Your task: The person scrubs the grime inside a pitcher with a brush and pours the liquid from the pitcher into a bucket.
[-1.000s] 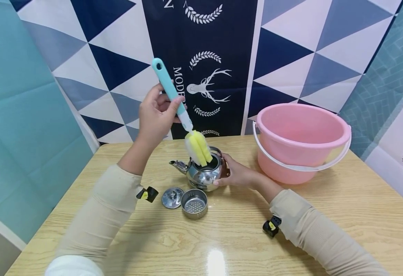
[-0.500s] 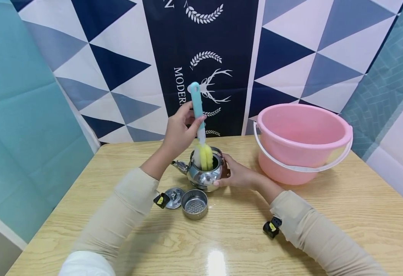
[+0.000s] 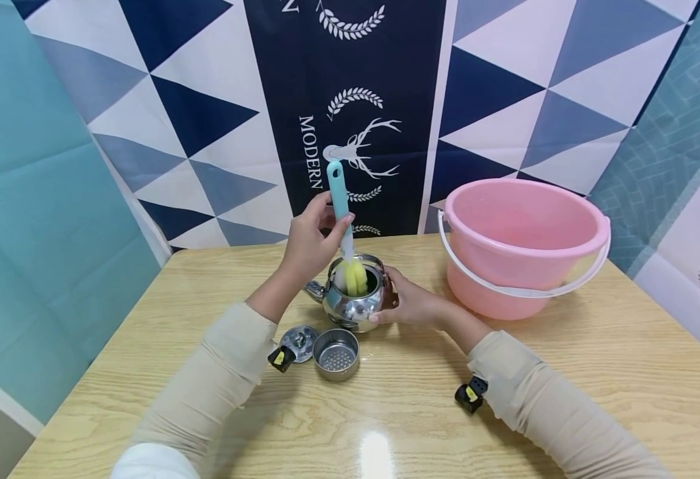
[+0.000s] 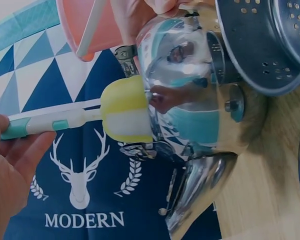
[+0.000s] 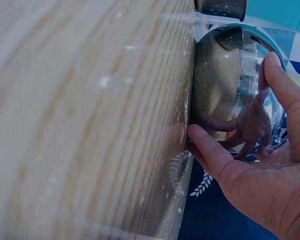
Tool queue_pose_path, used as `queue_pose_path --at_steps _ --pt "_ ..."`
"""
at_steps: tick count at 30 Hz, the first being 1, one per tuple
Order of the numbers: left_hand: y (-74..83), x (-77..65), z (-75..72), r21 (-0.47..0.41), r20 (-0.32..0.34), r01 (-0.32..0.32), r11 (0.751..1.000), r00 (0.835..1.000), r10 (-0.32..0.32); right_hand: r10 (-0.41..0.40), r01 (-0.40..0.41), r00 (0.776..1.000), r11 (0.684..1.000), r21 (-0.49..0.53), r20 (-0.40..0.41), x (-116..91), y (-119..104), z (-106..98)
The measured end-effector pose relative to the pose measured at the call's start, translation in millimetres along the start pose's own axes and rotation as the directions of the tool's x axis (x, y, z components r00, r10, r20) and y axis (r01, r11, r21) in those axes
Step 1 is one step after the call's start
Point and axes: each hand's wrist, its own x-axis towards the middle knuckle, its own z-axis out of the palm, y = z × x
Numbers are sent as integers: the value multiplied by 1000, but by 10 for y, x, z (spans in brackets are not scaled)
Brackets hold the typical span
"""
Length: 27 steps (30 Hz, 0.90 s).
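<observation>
My left hand (image 3: 313, 241) pinches the turquoise handle of a sponge bottle brush (image 3: 338, 189), which stands nearly upright. Its yellow and white sponge head (image 4: 125, 110) is partly inside the mouth of a shiny metal teapot (image 3: 352, 311); the lower end is hidden there. Around the teapot's right side curls my right hand (image 3: 412, 299), thumb in front and fingers behind. In the right wrist view, fingertips touch the pot's rounded wall (image 5: 217, 80) close to the tabletop. The teapot sits upright, its spout (image 4: 200, 187) pointing left.
In front of the pot lie a round metal lid (image 3: 299, 342) and a perforated strainer basket (image 3: 337, 359), side by side. A pink bucket (image 3: 506, 279) with a white handle stands at the right. The wooden table (image 3: 422, 412) meets a patterned backdrop behind.
My left hand has moved right and down, bringing the bottle brush more upright and its sponge head from the teapot's opening partly inside. My right hand has stayed on the teapot.
</observation>
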Motion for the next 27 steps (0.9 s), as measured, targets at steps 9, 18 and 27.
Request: queue_pose_path --at_steps 9,18,27 --pt "-84 -112 30 -38 43 72 997 997 -70 4 -4 1000 1000 -2 -5 2 -11 14" --pt "-130 -168 69 -60 68 107 992 992 -103 20 -20 1000 1000 3 6 0 -17 2" --pt "-133 -165 134 -115 36 129 985 991 -125 18 -18 1000 1000 -12 4 4 -19 -1"
